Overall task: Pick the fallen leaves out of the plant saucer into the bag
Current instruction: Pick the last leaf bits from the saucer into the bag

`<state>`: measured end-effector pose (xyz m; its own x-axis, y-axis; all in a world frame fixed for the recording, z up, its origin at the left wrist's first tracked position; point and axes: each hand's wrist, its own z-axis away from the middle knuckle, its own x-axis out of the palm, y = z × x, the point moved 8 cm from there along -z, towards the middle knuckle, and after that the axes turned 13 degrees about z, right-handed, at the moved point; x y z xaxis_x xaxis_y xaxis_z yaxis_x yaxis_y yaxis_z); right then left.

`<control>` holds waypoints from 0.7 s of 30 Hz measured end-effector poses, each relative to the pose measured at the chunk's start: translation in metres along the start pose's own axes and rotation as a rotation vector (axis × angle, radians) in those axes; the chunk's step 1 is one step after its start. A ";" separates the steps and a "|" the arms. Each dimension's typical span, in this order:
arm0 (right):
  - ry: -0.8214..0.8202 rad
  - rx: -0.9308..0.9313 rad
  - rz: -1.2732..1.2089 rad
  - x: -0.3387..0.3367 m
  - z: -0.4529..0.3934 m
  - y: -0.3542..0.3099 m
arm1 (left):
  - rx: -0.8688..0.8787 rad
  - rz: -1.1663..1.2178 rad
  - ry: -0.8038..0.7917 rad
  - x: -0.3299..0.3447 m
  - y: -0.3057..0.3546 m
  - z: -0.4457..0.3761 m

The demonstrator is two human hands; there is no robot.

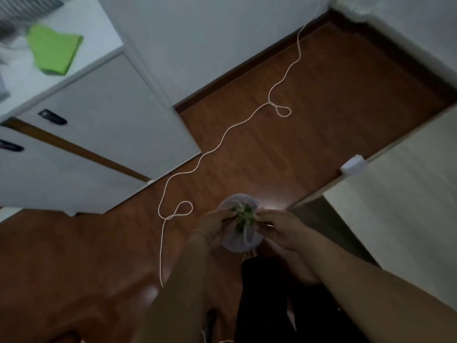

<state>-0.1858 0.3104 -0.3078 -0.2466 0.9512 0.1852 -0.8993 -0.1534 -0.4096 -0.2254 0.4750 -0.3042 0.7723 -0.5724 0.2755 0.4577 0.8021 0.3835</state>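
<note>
So the bag [241, 229] is up in the air between both hands, over the wood floor [321, 95], nothing under it carrying it. It's a thin, pale, see-through plastic thing, and you can see a clump of green leaves [243, 215] bunched right at its gathered mouth. The left hand [215, 225] has its fingers pinched on the left side of the rim, and the right hand [277, 227] is pinched on the right side, so both are closed on the bag's top edge. It's dim and a bit smeary, so I can't really tell whether they're spreading the mouth or twisting it shut.

Handling-wise, I'd guess this weighs next to nothing. The film is floppy and won't hold any shape, so the mouth collapses the moment you let go of one side. The rim is the place to hold it, two opposite points, same as here. Grab lower down and you squash the leaves, which look soft and probably tear or crumble easily. Thin plastic is also slippery and clingy, so a firm pinch beats a loose one.

No saucer in view. There's a white cord [222, 139] snaking across the floor, and a green cloth [53, 49] on the worktop [94, 26] at the far left corner.
</note>
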 end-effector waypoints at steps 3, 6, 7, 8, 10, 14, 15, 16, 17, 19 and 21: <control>0.186 0.021 0.077 -0.008 -0.067 0.023 | -0.072 -0.032 0.057 -0.027 -0.008 -0.051; 0.303 0.061 0.185 -0.019 -0.110 0.039 | -0.121 -0.120 0.132 -0.053 -0.018 -0.089; 0.303 0.061 0.160 -0.016 -0.113 0.035 | -0.131 -0.140 0.142 -0.058 -0.021 -0.099; 0.304 0.074 0.157 -0.014 -0.120 0.033 | -0.132 -0.151 0.149 -0.064 -0.022 -0.110; 0.289 0.090 0.175 -0.011 -0.138 0.033 | -0.120 -0.137 0.159 -0.070 -0.022 -0.128; 0.218 0.129 0.243 0.001 -0.171 0.040 | -0.133 -0.198 0.167 -0.081 -0.033 -0.162; 0.216 0.138 0.245 0.002 -0.178 0.042 | -0.139 -0.250 0.167 -0.085 -0.037 -0.171; 0.230 0.142 0.240 0.002 -0.186 0.044 | -0.139 -0.315 0.150 -0.088 -0.041 -0.181; 0.250 0.148 0.228 0.001 -0.191 0.048 | -0.133 -0.369 0.114 -0.089 -0.044 -0.189; 0.293 0.163 0.215 -0.001 -0.197 0.057 | -0.088 -0.462 0.081 -0.092 -0.046 -0.197; 0.330 0.175 0.210 -0.004 -0.198 0.063 | 0.047 -0.650 0.099 -0.098 -0.039 -0.204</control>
<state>-0.1703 0.3498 -0.5110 -0.3278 0.9248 -0.1931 -0.8965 -0.3690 -0.2451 -0.2293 0.5351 -0.5258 0.3833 -0.9175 -0.1066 0.8266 0.2893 0.4827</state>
